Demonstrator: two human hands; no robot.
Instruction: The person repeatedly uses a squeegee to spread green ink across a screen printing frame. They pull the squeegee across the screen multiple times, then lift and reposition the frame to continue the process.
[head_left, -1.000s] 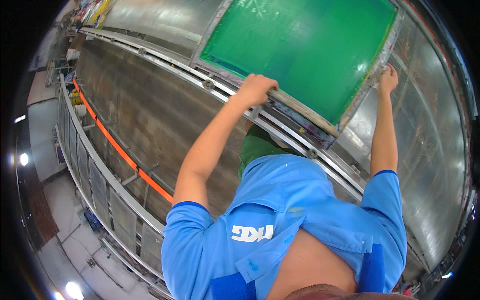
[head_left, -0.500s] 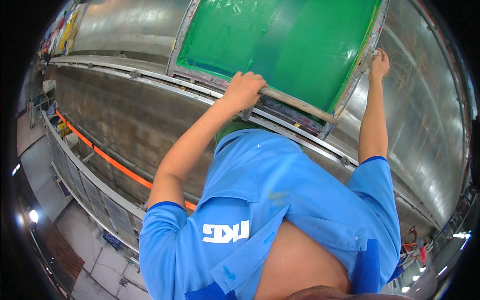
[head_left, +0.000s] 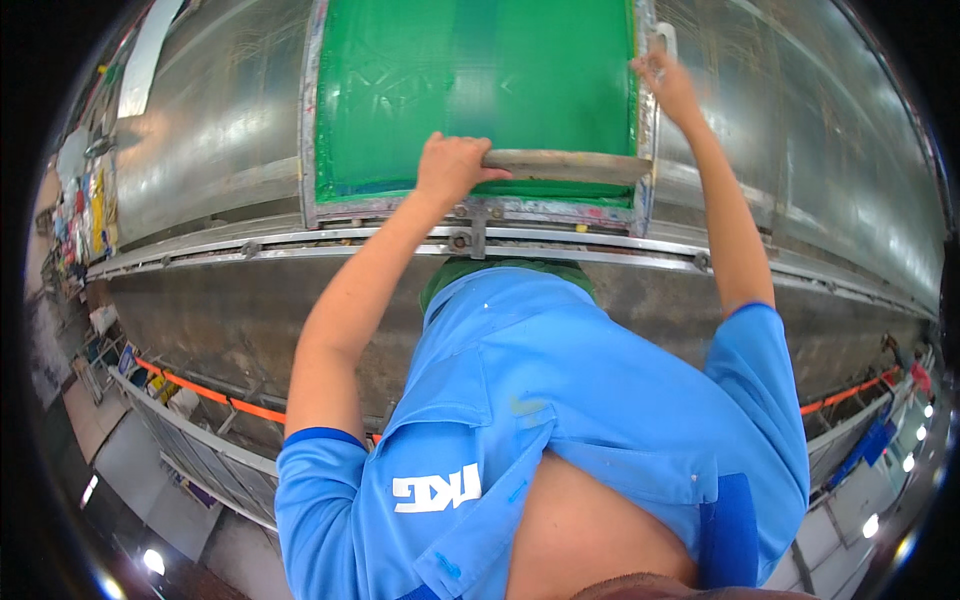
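The left hand point(head_left: 452, 165) is closed around the left end of the wooden squeegee point(head_left: 565, 166); the fingers wrap over its top edge. The right hand point(head_left: 668, 82) is higher, on the right rail of the screen frame point(head_left: 312, 120), near a small white handle, and it seems to grip the rail, though the fingers are too small to see surely. The two hands are well apart.

The squeegee lies inside the frame, on the green mesh point(head_left: 470, 80), close to the frame's near edge. Its long axis runs left to right, parallel to that near edge and across the direction of both forearms. The left hand already holds it; the right hand is beyond its right end, farther up the frame. In my judgement any stroke goes away from the near edge, up over the mesh.

The frame rests on a long metal printing table point(head_left: 200, 170), and a guide rail point(head_left: 300, 250) passes just below the frame's near edge.

Compared with half a second ago, the frame is now square to the view instead of tilted, and the left hand sits farther inside the frame's left side
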